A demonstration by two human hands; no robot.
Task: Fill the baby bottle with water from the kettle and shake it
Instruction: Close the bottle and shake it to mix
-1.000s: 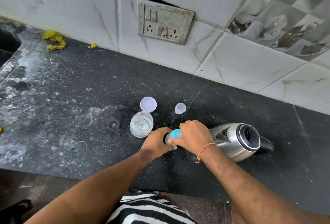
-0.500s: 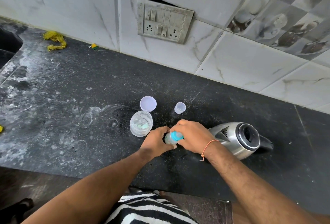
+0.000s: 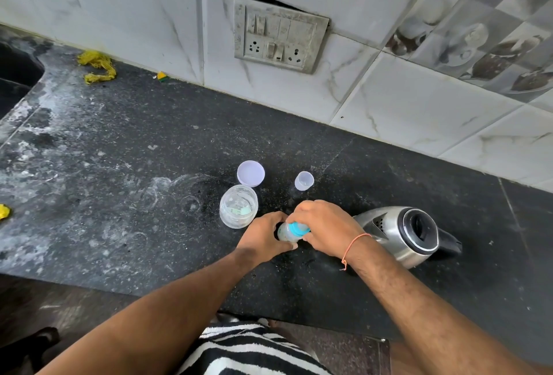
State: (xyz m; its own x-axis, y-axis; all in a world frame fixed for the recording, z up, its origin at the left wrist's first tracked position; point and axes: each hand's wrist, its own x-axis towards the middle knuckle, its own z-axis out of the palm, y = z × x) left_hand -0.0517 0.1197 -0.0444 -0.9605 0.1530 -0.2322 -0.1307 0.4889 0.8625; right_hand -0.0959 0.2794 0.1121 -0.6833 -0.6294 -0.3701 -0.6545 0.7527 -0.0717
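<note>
Baby bottle (image 3: 288, 231) stands on the dark tabletop (image 3: 119, 195) between both hands, mostly covered. Left hand (image 3: 263, 235) grips the clear body, fingers curled round it; right hand (image 3: 324, 226) sits over the top, fingers pinching the teal collar (image 3: 297, 228). Nipple and bottle base hidden, water level can't be told. Kettle (image 3: 401, 232) just right of the right hand, lid open, handle partly cut by its body. Clear jar (image 3: 238, 205) just left of the hands, contents unclear. Behind: round lid (image 3: 250, 173), small clear cap (image 3: 304, 180). Switchboard (image 3: 278, 35) on far wall.
</note>
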